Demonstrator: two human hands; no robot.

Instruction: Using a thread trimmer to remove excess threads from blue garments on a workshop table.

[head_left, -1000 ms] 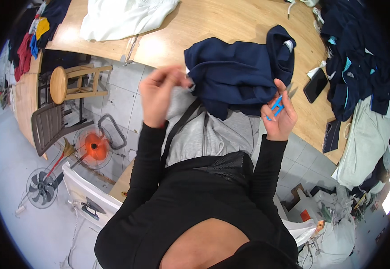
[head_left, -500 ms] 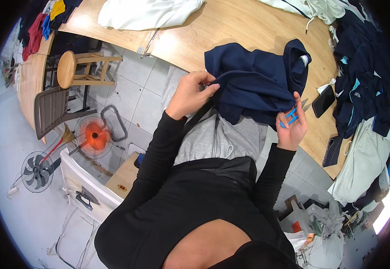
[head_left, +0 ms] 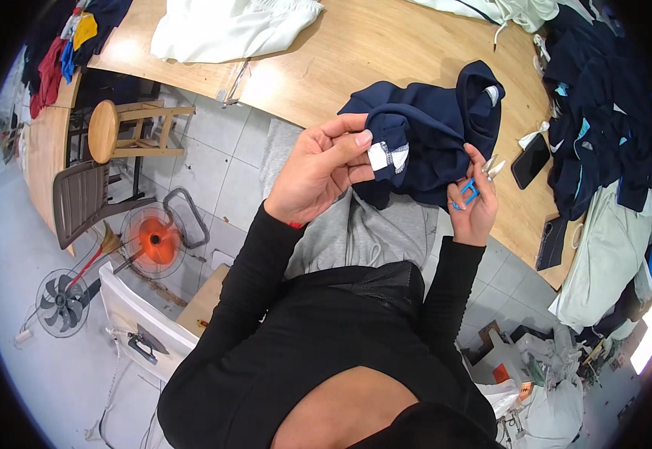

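Just beyond the left hand (head_left: 318, 176) | navy garment (head_left: 423, 131), fold pinched shut to show white label (head_left: 380, 157) | right hand (head_left: 476, 206) closed on blue snips (head_left: 470, 191), beside the fold, over wooden table (head_left: 386, 52).

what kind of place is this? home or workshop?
Most likely a small garment workshop. A long wooden table carries stacks of dark folded clothes. The left hand holds a navy garment while the right hand grips small blue thread snips. An iron sits nearby.
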